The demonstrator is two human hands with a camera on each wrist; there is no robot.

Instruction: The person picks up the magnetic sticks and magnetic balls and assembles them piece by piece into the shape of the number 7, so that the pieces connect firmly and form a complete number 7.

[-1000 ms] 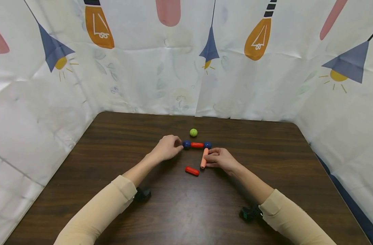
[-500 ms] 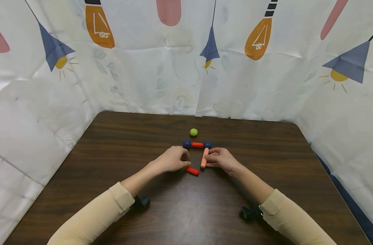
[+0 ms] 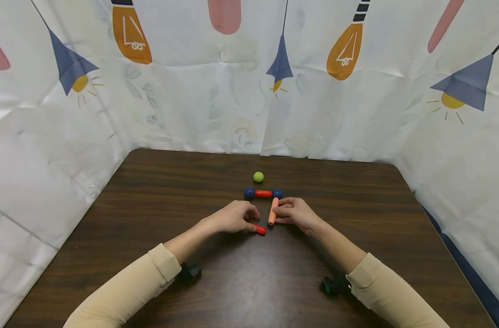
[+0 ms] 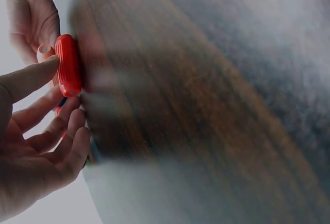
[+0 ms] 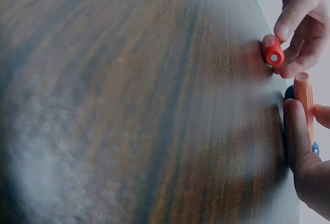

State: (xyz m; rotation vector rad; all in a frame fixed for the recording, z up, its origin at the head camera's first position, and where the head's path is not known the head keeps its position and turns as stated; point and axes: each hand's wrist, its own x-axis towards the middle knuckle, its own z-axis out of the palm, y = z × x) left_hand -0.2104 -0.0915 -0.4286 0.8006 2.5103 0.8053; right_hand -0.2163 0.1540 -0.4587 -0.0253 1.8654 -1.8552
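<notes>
My left hand is at a loose red magnetic rod, its thumb and fingers on either side of the ribbed stick; part of the rod is hidden in the head view. In the left wrist view the thumb touches the red rod. My right hand pinches an orange magnetic rod between thumb and fingers. The orange rod's far end lies at the right one of two dark blue balls. Between these balls sits another red rod, joining them in a line.
Behind the joined pieces a yellow-green ball sits on the brown wooden table. A printed white curtain hangs around the table's back and sides. Dark wrist devices sit at both sleeves.
My left hand has left the left blue ball, come nearer to me and taken hold of the loose red rod. The right hand keeps the orange rod in place.
</notes>
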